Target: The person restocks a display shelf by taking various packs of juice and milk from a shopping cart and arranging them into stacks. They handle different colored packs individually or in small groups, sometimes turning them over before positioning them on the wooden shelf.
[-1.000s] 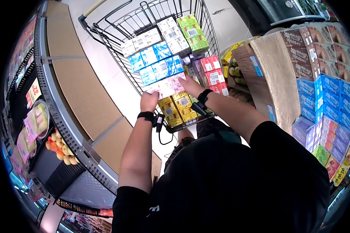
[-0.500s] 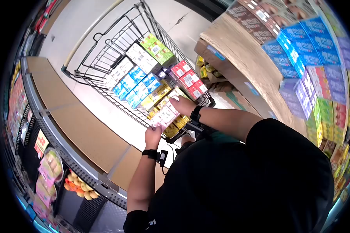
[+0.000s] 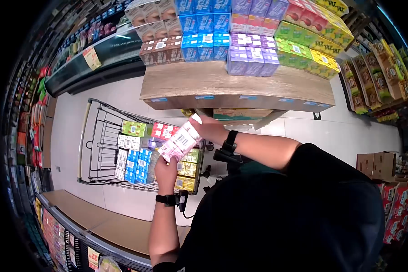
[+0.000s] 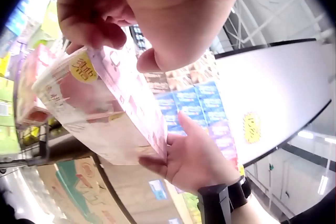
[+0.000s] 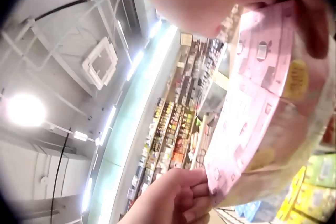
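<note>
Both hands hold a pink-and-white multipack of drink cartons (image 3: 181,139) over the shopping cart (image 3: 80,149). My left hand (image 3: 166,174) grips its near lower-left end, thumb on top. My right hand (image 3: 209,129) grips the far upper-right end. The pack is tilted, with a barcode on its upper face. The left wrist view shows the left hand (image 4: 157,14) close up and the right hand (image 4: 191,158) at the pack's opposite end. Below, the cart carries blue packs (image 3: 138,165), white packs (image 3: 129,142), a green pack (image 3: 133,128), red packs (image 3: 163,130) and yellow packs (image 3: 186,170).
In front stands a wooden display table (image 3: 190,81) stacked with brown packs (image 3: 161,50), blue packs (image 3: 206,27), purple packs (image 3: 254,59), and green packs (image 3: 292,52). A cardboard-topped shelf edge (image 3: 86,211) runs along the near left. Cardboard boxes (image 3: 376,165) stand at far right.
The head view has swung round toward the display table, with the cart now at left. Both hands have raised the pink pack from among the cart's packs and tilted it.
</note>
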{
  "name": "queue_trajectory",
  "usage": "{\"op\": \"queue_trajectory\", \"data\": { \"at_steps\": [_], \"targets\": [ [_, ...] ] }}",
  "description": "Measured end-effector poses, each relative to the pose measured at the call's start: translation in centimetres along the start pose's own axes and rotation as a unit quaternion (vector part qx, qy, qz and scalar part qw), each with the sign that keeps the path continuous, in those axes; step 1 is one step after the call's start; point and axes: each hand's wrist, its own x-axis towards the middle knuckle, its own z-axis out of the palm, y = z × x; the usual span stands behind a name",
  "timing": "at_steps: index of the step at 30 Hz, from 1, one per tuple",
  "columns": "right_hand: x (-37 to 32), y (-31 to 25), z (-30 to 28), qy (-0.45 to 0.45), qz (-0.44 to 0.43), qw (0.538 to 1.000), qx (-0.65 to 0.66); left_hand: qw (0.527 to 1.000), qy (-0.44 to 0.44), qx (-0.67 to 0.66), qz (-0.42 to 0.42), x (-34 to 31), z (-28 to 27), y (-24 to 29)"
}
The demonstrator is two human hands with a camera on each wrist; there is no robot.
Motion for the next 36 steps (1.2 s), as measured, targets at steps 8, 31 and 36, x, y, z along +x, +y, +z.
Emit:
{"op": "queue_trajectory", "data": {
  "at_steps": [8, 31, 36],
  "targets": [
    [-2.6, 1.4, -19.4, 0.048, 0.059, 0.996, 0.039, 0.974, -0.048, 0.13, 0.182, 2.5, 10.4, 13.8],
    [-3.4, 19.7, -43.9, 0.168, 0.132, 0.977, 0.024, 0.92, -0.221, 0.229, 0.226, 6.5, 37.3, 30.0],
    [-3.3, 22.3, -43.0, 0.163, 0.072, 0.981, 0.073, 0.933, -0.268, 0.15, 0.189, 7.3, 36.3, 27.0]
  ]
}}
